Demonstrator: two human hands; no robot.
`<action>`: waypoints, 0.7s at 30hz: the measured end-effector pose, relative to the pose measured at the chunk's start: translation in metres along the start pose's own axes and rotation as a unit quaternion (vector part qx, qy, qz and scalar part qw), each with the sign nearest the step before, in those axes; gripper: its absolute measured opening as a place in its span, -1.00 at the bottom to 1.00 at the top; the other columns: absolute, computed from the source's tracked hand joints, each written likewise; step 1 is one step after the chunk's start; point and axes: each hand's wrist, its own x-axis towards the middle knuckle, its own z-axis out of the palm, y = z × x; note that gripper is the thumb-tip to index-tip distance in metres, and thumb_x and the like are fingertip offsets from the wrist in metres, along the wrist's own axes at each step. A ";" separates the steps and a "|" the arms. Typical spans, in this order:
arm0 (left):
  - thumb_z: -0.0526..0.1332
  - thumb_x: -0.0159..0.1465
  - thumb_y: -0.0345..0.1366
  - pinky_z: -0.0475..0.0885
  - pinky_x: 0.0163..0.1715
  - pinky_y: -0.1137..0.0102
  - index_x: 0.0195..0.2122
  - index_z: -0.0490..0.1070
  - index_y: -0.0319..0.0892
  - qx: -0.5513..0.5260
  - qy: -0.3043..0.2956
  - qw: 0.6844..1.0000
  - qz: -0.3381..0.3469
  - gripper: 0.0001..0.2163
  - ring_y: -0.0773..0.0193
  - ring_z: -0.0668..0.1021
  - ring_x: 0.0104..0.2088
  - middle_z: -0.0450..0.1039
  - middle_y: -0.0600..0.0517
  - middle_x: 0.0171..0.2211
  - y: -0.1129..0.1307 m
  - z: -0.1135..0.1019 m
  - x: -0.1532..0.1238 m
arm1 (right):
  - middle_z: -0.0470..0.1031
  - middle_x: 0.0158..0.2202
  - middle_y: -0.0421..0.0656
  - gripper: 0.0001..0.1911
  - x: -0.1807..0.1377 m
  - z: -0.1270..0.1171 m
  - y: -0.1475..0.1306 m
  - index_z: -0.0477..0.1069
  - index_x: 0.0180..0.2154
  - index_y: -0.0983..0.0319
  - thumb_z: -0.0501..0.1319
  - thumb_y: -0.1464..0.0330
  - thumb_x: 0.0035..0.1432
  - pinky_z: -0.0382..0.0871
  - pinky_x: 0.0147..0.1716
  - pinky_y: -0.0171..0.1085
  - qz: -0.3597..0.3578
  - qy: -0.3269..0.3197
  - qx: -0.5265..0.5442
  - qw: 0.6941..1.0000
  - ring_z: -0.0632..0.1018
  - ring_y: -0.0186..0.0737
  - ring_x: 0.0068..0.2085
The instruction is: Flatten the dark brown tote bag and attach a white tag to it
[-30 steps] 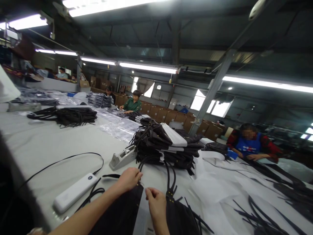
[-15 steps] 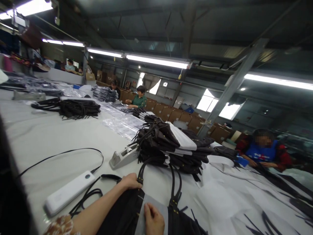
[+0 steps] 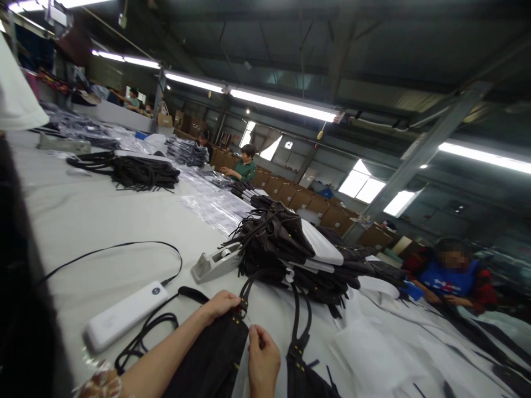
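Note:
A black bag [image 3: 207, 354] with looped handles [image 3: 296, 326] and small brass-coloured studs lies before me, white paper [image 3: 282, 370] showing between its dark sides. My left hand [image 3: 222, 307] is closed on the base of the bag's left handle, thumb and fingers pinched at the studs. Close beside it, over the paper, my right hand [image 3: 264, 359] is closed in a pinch. A thin pale line seems to run from its fingertips toward the handle; what it holds is too small to name. The bag's lower part is hidden by my left forearm and the picture's edge.
Beyond the bag rises a stack of black bags [image 3: 286, 237] beside a grey tape dispenser [image 3: 213, 264]. A white power bank [image 3: 124, 315] with black cables lies left. White sheets [image 3: 373, 348] cover the right. A co-worker in blue [image 3: 450, 273] handles dark pieces there; another in green [image 3: 245, 167] works farther back.
My right hand has risen slightly, nearer the left handle's base, and stays pinched. The left hand keeps hold there. The whole view has shifted a little.

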 end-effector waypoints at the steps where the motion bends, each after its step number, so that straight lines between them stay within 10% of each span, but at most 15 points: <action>1: 0.12 0.23 0.09 0.36 -0.33 0.36 -0.36 0.48 -0.25 -0.014 -0.001 1.000 0.002 -0.56 0.28 0.50 -0.42 0.51 0.04 -0.47 0.000 -0.001 -0.001 | 0.60 -0.36 -0.08 -0.54 0.001 0.004 -0.002 0.56 -0.29 0.28 0.12 0.07 0.00 0.39 -0.23 -0.24 0.001 0.007 -0.014 1.000 0.56 -0.06 -0.28; 14: 0.16 0.25 -0.22 0.34 -0.42 0.43 -0.34 0.47 -0.25 -0.033 -0.053 0.998 0.011 -0.80 0.38 0.42 -0.51 0.45 0.09 -0.49 0.001 -0.013 -0.004 | 0.58 -0.25 0.06 -0.56 0.016 0.056 -0.010 0.54 -0.32 0.26 -0.04 0.18 0.19 0.29 -0.25 -0.19 -0.069 -0.014 -0.143 0.987 0.54 0.00 -0.22; 21: 0.27 0.21 -0.16 0.40 -0.27 0.32 -0.49 0.40 -0.25 0.120 0.040 0.992 -0.011 -0.74 0.28 0.48 -0.40 0.37 0.14 -0.54 -0.012 -0.020 0.000 | 0.59 -0.29 0.05 -0.59 0.023 0.060 -0.005 0.56 -0.32 0.25 -0.02 0.22 0.17 0.32 -0.20 -0.18 -0.082 -0.026 -0.155 0.984 0.56 0.02 -0.21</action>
